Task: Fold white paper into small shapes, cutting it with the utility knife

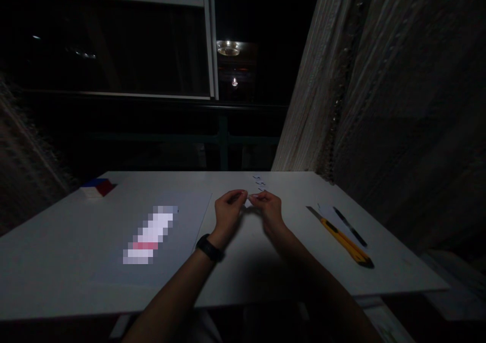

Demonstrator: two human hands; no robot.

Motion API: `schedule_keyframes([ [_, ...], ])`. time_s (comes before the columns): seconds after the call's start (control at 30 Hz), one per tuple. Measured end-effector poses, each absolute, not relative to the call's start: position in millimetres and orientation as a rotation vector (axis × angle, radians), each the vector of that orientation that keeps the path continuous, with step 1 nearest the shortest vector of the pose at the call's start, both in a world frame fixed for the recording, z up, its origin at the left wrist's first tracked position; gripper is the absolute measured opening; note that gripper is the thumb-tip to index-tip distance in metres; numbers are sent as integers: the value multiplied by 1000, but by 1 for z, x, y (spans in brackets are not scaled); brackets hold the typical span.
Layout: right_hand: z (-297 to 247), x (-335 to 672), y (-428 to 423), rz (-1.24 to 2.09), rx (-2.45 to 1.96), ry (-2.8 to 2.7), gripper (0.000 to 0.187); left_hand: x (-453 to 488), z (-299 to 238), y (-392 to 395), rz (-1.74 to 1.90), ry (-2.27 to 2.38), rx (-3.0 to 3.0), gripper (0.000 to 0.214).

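My left hand (230,210) and my right hand (269,209) meet over the middle of the white table (235,277), fingers pinched close together. Between the fingertips shows a small white piece of paper (248,202), held by both. Just beyond the hands lie several small paper pieces with dark marks (259,182). A dark watch (210,248) is on my left wrist. To the right of my right hand rests a yellow utility knife (347,243) with its blade out.
A pen (350,226) lies beside the knife. On the left is a large paper sheet (178,257), its middle blurred out by blocks. A red, blue and white cube (97,187) sits at the far left. Curtains (304,105) hang by the dark window.
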State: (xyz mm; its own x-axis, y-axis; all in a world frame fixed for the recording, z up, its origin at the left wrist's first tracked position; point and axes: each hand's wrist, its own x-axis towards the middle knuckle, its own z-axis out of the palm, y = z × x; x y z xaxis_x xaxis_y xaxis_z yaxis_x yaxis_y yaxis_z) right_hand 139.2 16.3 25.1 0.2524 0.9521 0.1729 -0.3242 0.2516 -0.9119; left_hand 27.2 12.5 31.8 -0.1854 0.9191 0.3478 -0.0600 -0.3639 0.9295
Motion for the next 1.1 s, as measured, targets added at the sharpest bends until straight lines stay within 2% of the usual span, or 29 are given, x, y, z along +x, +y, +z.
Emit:
schedule_keyframes([
  [0.23, 20, 132, 15, 1029, -795, -848, 39, 32, 31, 9, 1710, 1087, 1267, 32],
  [0.4, 18, 129, 12, 1063, -811, -846, 38, 27, 30, 12, 1715, 1090, 1260, 31],
  [0.67, 18, 147, 25, 1246, -958, -1275, 51, 8, 22, 26, 1558, 1175, 1598, 28],
  [0.87, 10, 148, 24, 914, -1095, -1567, 38, 11, 25, 15, 1360, 1342, 1968, 21],
  [1.1, 8, 139, 21, 702, -1201, -1532, 31, 16, 26, 15, 1409, 1354, 1877, 28],
])
